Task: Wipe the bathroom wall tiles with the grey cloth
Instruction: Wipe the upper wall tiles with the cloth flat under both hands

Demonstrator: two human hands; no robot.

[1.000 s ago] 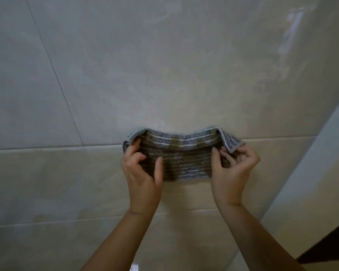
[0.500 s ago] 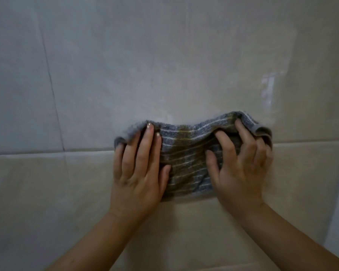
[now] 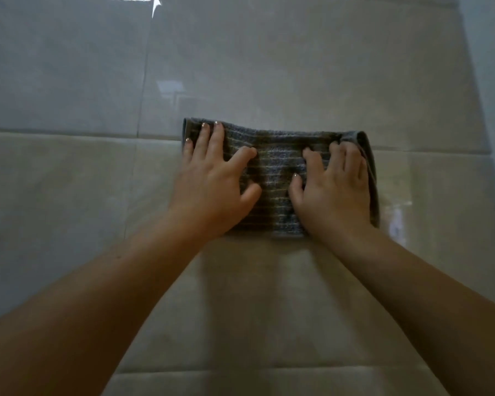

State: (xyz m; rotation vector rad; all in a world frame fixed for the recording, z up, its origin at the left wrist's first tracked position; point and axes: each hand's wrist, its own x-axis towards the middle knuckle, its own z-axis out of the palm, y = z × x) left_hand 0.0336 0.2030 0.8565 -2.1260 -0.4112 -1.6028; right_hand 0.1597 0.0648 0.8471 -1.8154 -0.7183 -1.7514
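Now the left hand (image 3: 212, 192), fingers spread, and the right hand (image 3: 335, 195), fingers bent (pinching or not, I cannot tell), press the grey cloth (image 3: 277, 164) against the wall tiles (image 3: 269, 67).
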